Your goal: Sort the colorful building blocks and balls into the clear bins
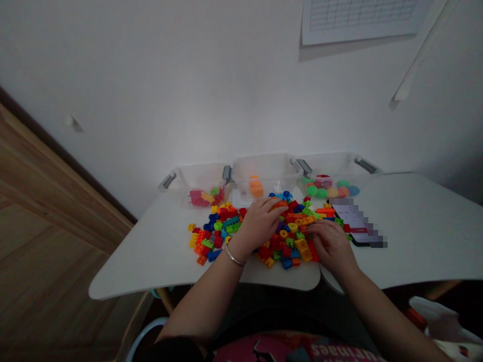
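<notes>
A heap of colourful plastic building bricks point(226, 226) is spread across the middle of a white table point(158, 256); red, orange, yellow, green and blue pieces are mixed together. My left hand point(258, 226), with a silver bangle point(234, 257) on its wrist, lies on the heap, fingertips at an orange brick point(279, 204). My right hand point(332, 244) is at the heap's right side, its fingers curled down among red and yellow bricks point(304, 249). Both palms hide the bricks beneath them, so I cannot tell whether either hand grips one.
Along the back edge stand several clear plastic bins with grey clips. The left bin point(199, 183) holds some bricks, the middle bin point(264, 176) an orange brick, and the right bin point(332, 171) round discs. A pixelated printed sheet point(352, 218) lies right of the heap. A white wall rises behind.
</notes>
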A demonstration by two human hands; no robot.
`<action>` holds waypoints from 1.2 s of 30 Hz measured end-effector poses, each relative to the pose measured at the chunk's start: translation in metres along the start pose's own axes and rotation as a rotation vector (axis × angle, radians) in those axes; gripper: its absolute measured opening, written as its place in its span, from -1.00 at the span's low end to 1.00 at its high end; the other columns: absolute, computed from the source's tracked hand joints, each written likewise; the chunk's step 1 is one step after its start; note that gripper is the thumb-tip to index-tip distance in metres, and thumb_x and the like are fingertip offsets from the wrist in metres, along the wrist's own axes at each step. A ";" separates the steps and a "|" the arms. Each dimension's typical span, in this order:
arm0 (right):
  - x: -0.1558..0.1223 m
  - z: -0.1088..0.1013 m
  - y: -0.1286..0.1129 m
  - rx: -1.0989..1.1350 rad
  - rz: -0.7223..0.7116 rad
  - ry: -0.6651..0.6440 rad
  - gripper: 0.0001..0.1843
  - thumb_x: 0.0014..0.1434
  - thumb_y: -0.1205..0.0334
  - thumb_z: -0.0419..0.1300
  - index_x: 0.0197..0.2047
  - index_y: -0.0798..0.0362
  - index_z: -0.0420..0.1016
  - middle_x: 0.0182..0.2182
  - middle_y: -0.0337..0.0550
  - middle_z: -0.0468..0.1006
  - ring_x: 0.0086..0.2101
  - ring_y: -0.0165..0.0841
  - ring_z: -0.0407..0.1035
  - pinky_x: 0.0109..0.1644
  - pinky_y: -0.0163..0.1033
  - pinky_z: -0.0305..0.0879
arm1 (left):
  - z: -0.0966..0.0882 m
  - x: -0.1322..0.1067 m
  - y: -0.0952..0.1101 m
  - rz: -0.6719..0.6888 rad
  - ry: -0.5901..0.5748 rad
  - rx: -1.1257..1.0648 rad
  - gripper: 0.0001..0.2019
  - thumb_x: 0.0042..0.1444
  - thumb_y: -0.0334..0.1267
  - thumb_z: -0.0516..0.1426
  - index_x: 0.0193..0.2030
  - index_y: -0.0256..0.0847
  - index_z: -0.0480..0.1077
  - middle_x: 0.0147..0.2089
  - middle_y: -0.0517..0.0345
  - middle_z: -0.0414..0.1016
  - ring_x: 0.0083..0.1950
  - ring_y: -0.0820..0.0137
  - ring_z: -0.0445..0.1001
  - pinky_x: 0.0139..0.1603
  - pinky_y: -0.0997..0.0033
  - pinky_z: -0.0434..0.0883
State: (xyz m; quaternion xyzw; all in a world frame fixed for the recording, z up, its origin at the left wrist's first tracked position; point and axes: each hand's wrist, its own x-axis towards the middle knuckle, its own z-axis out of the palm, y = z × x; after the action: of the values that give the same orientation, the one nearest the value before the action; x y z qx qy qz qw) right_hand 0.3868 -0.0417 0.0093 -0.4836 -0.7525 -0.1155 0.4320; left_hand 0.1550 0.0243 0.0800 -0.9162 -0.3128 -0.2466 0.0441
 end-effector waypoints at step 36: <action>0.001 0.001 0.000 0.012 -0.010 -0.001 -0.81 0.19 0.40 0.10 -0.24 -0.03 0.50 -0.28 -0.19 0.63 -0.15 -0.23 0.43 0.01 -0.06 0.34 | 0.005 0.010 -0.003 -0.395 -0.136 0.091 -0.94 0.19 -0.33 0.14 -0.20 -0.19 0.43 -0.20 0.03 0.52 -0.10 0.23 0.49 -0.11 0.29 0.42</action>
State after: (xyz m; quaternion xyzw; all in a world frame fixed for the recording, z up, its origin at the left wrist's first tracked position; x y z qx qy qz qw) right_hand 0.3860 -0.0408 0.0098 -0.4774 -0.7557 -0.1127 0.4339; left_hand 0.1625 0.0337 0.0799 -0.8487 -0.4993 -0.1736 0.0148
